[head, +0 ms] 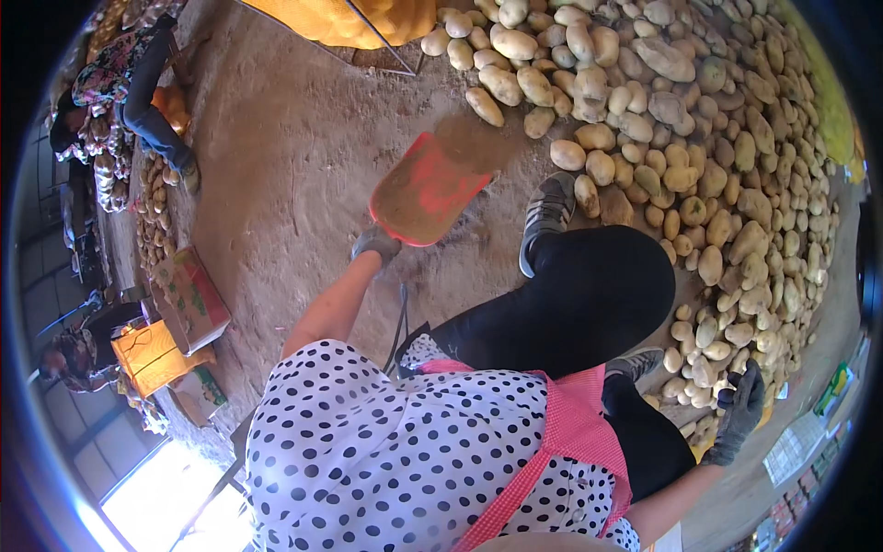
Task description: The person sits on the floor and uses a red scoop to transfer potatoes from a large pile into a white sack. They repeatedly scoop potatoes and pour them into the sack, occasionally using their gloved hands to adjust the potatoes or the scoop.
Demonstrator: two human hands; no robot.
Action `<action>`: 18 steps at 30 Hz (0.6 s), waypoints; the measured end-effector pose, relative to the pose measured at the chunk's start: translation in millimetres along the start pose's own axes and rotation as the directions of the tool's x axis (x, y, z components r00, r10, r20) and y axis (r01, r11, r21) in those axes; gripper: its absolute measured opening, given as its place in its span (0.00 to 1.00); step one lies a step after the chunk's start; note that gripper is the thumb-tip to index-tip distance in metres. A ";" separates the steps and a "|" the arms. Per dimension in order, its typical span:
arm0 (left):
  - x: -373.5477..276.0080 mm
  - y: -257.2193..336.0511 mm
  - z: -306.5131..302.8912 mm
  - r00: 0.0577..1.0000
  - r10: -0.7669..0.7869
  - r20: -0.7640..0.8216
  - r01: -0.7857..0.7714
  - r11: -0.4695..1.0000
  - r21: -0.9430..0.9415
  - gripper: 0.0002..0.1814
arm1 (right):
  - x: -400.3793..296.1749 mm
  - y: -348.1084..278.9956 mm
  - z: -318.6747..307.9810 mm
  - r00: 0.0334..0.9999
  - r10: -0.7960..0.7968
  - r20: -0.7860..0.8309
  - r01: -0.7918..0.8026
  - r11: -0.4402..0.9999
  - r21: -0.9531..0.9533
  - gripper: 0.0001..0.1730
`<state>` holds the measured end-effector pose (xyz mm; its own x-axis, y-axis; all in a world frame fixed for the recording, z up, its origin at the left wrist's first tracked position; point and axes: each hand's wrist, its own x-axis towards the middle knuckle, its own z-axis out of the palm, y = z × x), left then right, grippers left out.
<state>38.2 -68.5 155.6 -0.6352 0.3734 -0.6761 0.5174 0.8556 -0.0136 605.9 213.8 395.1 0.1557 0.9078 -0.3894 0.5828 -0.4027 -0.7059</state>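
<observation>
My left hand, in a grey work glove, is closed around the handle end of a red plastic scoop. Dirt coats the scoop's broad pan, and a patch of loose brown soil lies or falls at its front edge. A large heap of potatoes spreads over the dirt floor, its nearest ones just beyond my shoe. My right hand, also in a dark grey glove, is raised beside the lower end of the heap with its fingers partly bent. Nothing is seen held in it.
An orange mesh sack stands in a metal frame at the top. At the left a co-worker bends by filled sacks, near a cardboard box and a yellow-orange box. Another person is farther off. My shoe borders the heap.
</observation>
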 end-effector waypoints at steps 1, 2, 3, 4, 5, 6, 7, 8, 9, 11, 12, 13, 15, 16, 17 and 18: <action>0.7 9.7 -9.6 1.000 0.020 -0.018 -0.020 1.000 0.013 0.24 | 1.9 1.9 0.1 1.000 0.009 -0.005 -0.009 1.000 -0.005 0.21; 11.0 19.6 -15.5 0.998 0.056 -0.008 -0.056 0.998 0.004 0.25 | 3.5 2.8 0.9 1.000 0.020 -0.011 -0.020 1.000 -0.009 0.20; 28.3 32.2 -23.5 0.995 0.095 0.004 -0.095 0.995 -0.005 0.25 | 2.7 1.6 1.7 1.000 0.015 -0.024 -0.016 1.000 -0.008 0.20; 46.3 43.4 -31.3 0.992 0.128 0.014 -0.128 0.992 -0.017 0.26 | 3.9 0.4 3.5 0.999 0.009 -0.032 -0.009 1.000 -0.007 0.20; 77.3 43.7 -19.3 0.963 0.254 -0.092 -0.256 0.966 -0.016 0.26 | 7.2 -2.6 5.6 1.000 -0.003 -0.028 0.003 1.000 -0.009 0.20; 93.6 58.5 -20.1 0.902 0.387 -0.190 -0.393 0.919 0.004 0.26 | 7.7 -2.6 6.3 1.000 -0.010 -0.022 0.010 1.000 -0.016 0.20; 108.2 63.9 -26.2 0.942 0.326 -0.074 -0.327 0.945 0.004 0.23 | 8.5 -2.3 7.5 1.000 -0.017 -0.015 0.017 1.000 -0.023 0.20; 97.2 90.9 -62.4 0.961 0.272 0.047 -0.273 0.962 0.010 0.21 | 7.2 -1.9 5.7 0.999 -0.023 -0.023 0.022 0.999 -0.035 0.21; 90.3 98.3 -76.7 0.964 0.250 0.090 -0.253 0.967 0.025 0.19 | 8.2 -3.5 4.8 1.000 -0.015 -0.016 0.015 0.999 -0.039 0.21; 80.5 94.5 -97.1 0.962 0.255 0.102 -0.262 0.964 0.056 0.17 | 5.1 -10.6 9.4 1.000 0.005 0.001 -0.005 0.999 -0.046 0.21; 76.9 84.4 -103.2 0.957 0.282 0.072 -0.287 0.955 0.074 0.17 | 3.1 -15.9 13.5 1.000 -0.009 -0.011 0.008 0.996 -0.087 0.21; 69.8 80.3 -111.1 0.965 0.228 0.126 -0.244 0.962 0.123 0.20 | 1.9 -16.6 15.7 1.000 0.005 -0.022 -0.006 0.996 -0.084 0.21; 42.5 71.1 -127.9 0.980 0.161 0.117 -0.183 0.959 0.214 0.23 | 1.1 -16.5 18.8 0.999 0.030 -0.035 -0.033 0.996 -0.079 0.21; 31.9 67.1 -133.7 0.985 0.159 0.061 -0.170 0.954 0.248 0.22 | -1.8 -18.6 20.0 0.998 0.048 -0.034 -0.051 0.995 -0.083 0.21; 31.6 63.4 -139.5 0.985 0.121 0.126 -0.152 0.948 0.278 0.22 | -5.0 -21.4 20.9 0.997 0.066 -0.032 -0.069 0.994 -0.088 0.21; 26.6 54.0 -144.9 0.981 0.063 0.181 -0.117 0.946 0.303 0.22 | -2.0 -24.4 22.8 0.997 0.073 -0.013 -0.074 0.993 -0.094 0.21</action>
<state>-33.9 39.6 243.5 -0.4865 0.3556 -0.7981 0.7375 0.6568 -0.1569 573.2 219.1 399.6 0.2082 0.8773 -0.4324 0.6418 -0.4562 -0.6164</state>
